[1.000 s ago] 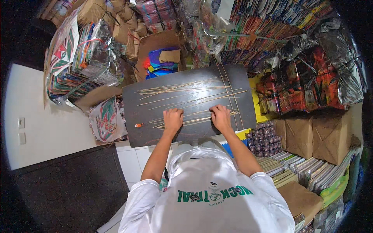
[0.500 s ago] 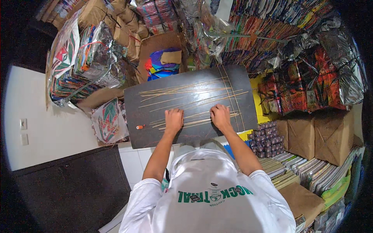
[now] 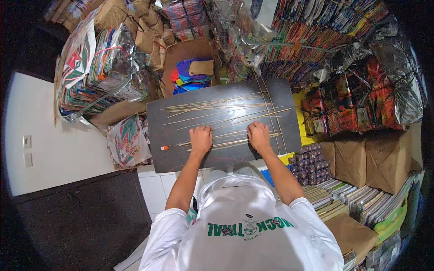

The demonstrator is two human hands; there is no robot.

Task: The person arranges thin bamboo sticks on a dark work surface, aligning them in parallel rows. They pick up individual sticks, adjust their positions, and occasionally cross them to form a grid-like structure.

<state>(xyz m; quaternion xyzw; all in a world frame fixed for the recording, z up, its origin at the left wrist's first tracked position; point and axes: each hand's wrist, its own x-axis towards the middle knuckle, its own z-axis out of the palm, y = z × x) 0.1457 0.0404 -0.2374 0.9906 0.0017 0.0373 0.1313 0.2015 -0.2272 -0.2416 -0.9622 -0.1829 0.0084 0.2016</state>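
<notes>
Thin sticks [image 3: 230, 143], which we are viewing on the near half of the dark table [image 3: 168, 131], are lying beneath the left hand [image 3: 200, 138] and right hand [image 3: 259, 137], both curled, their grip indiscernible to us, and are risking rolling askew under uneven pressure.

Hemmed in at far left and far right by bundled stacks [image 3: 307, 43], and at right by brown-paper parcels [image 3: 344, 162]. Bounded at left by a white wall [image 3: 68, 135] with two small plates [image 3: 27, 142], at near left by a dark flat surface [image 3: 86, 212]. Floored in white tiles [image 3: 149, 192] below the dark desk [image 3: 169, 162], lit with a bright patch [image 3: 242, 111].
</notes>
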